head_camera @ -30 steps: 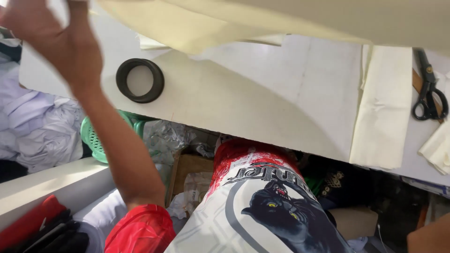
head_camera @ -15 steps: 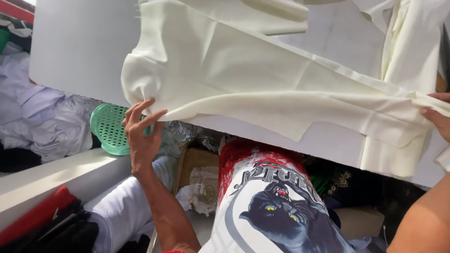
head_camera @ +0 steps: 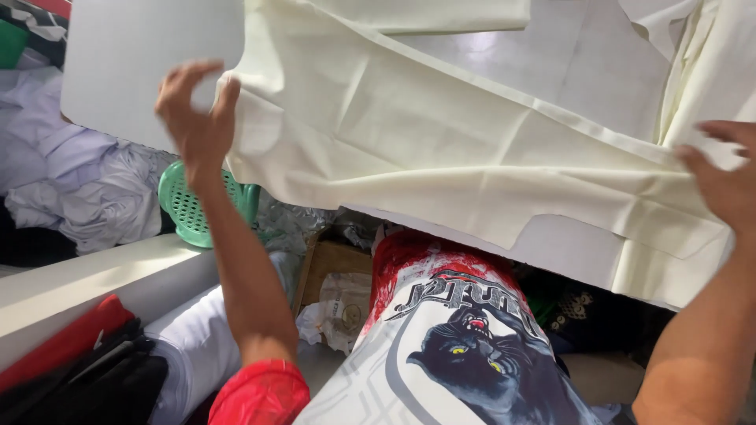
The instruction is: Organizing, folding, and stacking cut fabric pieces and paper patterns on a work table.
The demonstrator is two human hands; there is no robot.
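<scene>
Both hands spread a cream fabric panel (head_camera: 441, 149) over the white tabletop (head_camera: 134, 71): left hand (head_camera: 193, 118) pinching its corner, right hand (head_camera: 720, 185) gripping the opposite edge. Smoothing it flat appears next.

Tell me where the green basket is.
In the head view, the green basket sits low on the left, under the edge of the white table, just below the left hand and beside a pile of pale clothes.
</scene>
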